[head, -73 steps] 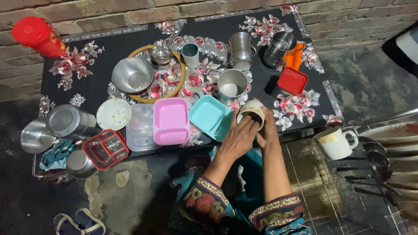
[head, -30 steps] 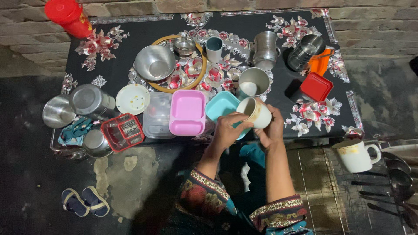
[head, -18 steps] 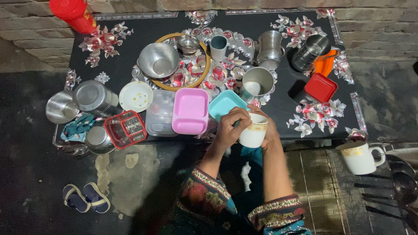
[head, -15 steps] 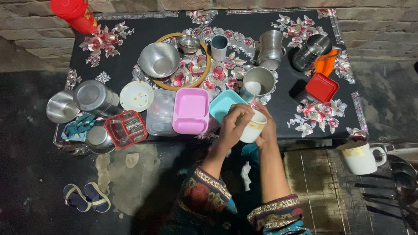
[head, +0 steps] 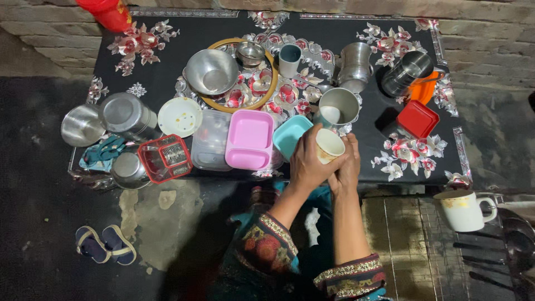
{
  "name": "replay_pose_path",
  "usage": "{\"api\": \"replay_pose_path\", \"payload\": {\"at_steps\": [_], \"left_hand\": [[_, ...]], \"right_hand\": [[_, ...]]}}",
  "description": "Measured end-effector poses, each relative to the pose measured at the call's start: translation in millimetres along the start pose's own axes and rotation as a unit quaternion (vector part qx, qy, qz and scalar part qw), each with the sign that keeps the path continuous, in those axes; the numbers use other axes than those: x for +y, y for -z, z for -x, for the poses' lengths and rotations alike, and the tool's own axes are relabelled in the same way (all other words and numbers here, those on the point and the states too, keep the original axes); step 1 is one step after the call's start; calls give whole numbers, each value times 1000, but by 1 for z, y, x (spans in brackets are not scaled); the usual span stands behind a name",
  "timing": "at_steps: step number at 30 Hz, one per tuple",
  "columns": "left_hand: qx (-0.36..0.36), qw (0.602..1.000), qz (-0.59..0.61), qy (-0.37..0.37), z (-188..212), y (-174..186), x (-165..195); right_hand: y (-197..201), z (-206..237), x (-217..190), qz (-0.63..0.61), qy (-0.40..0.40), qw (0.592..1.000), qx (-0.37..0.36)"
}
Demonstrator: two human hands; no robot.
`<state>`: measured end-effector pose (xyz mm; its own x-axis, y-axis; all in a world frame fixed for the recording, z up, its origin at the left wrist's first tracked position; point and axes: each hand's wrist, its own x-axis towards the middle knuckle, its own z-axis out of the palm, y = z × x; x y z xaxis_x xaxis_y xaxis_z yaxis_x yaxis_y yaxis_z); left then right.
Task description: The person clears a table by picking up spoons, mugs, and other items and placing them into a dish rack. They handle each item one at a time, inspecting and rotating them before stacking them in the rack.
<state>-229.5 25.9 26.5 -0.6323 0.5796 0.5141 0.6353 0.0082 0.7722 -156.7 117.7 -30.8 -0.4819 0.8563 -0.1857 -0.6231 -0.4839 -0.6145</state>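
Item in hand: a small cream cup (head: 329, 146), held at the near edge of the black flowered mat (head: 167, 56), tilted with its mouth turned up toward the camera. The left hand (head: 308, 161) is wrapped over its left side, fingers closed on the wall; the right hand (head: 346, 167) is pressed against its right and underside, so both are clamped on it together. It looks like glazed ceramic: light, stiff, likely slick and breakable if dropped, best gripped around the body with a palm beneath, as here. Just left of the hands lie a teal square dish (head: 288, 135) and a pink lidded box (head: 249, 139), touching each other. Just beyond stands a steel tumbler (head: 338, 107). Farther left: a red grater tray (head: 165, 158) and a white plate (head: 179, 116). Far side: a steel bowl (head: 211, 72) on a round tray. Right: a red square box (head: 417, 119). Off the mat, near right, a white mug (head: 462, 209).
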Motion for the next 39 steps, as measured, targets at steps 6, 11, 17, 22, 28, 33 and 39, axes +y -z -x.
{"api": "replay_pose_path", "payload": {"at_steps": [6, 11, 17, 22, 28, 33, 39], "left_hand": [[-92, 992, 84, 19, -1, 7, -18], [-126, 984, 126, -9, -5, 6, -24], [-153, 979, 126, 42, -8, 13, -21], [-97, 965, 215, 112, -7, 13, -24], [-61, 885, 419, 193, -5, -8, -45], [-94, 797, 494, 335, -2, -20, -54], [-92, 735, 580, 339, 2, -30, -59]], "right_hand": [[7, -5, -3, -56, 8, 998, -13], [10, -10, -9, -112, -8, 994, 14], [0, -6, -16, -75, -91, 993, 4], [-10, 1, -19, 11, -51, 998, -35], [-17, 9, -25, 110, -67, 990, -54], [-11, 9, -32, 161, -28, 985, -61], [2, 10, -36, 186, 11, 979, -82]]}}
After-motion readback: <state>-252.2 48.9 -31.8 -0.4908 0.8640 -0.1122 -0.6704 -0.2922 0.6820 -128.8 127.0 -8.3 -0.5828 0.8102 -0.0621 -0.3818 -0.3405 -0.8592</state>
